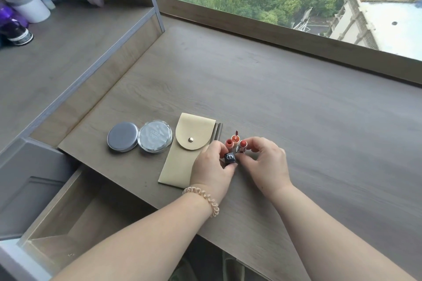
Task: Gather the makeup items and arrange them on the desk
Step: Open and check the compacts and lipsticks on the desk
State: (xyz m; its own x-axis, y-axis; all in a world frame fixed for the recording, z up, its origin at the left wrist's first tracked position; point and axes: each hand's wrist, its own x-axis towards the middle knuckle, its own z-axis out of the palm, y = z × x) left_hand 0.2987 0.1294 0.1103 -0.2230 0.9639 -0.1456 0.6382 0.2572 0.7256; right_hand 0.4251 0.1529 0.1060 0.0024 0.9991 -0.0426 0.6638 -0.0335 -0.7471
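Head view showed the makeup lined up on the desk [296, 109] just below frame centre: a closed tin [122, 136], a compact [155, 136] touching it, a beige pouch [186, 150], two grey sticks [218, 131] peeking out beside the pouch, and two small orange tubes [231, 140] standing upright. Both hands met right of the pouch. The left hand [211, 167] pinched a black cap [230, 158] between thumb and fingertips; the right hand [266, 163] gripped an uncapped lipstick [242, 146] by its silver barrel, bullet pointing up. Cap and barrel were nearly touching. The step looked like capping it before standing it in the row. Doing that well would mean lining the cap's opening squarely over the bullet, lowering it straight so the colour is not smeared, then setting it beside the tubes without knocking them. At lower left a drawer [68, 212] stood open.
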